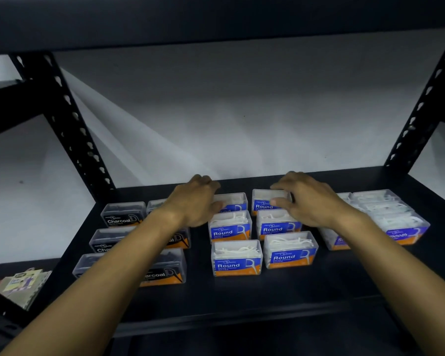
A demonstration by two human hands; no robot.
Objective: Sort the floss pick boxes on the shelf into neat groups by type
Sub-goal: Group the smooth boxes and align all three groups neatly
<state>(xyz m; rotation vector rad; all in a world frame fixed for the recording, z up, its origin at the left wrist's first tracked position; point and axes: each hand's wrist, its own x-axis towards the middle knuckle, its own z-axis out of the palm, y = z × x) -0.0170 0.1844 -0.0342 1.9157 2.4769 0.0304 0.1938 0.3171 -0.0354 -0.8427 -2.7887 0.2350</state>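
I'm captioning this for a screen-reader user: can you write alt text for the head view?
Two hands reach to the back row of six blue Round boxes on a dark shelf: left hand and right hand each on a rear box. Black Charcoal boxes sit left, Smooth boxes right.

On a dark shelf (242, 299), clear floss pick boxes sit in three groups: Charcoal boxes (122, 214) on the left, six Round boxes (235, 258) in two columns in the middle, Smooth boxes (401, 227) on the right. The left hand (195, 201) rests at the rear left Round box (233, 202); the right hand (308, 199) grips the rear right Round box (263, 201).
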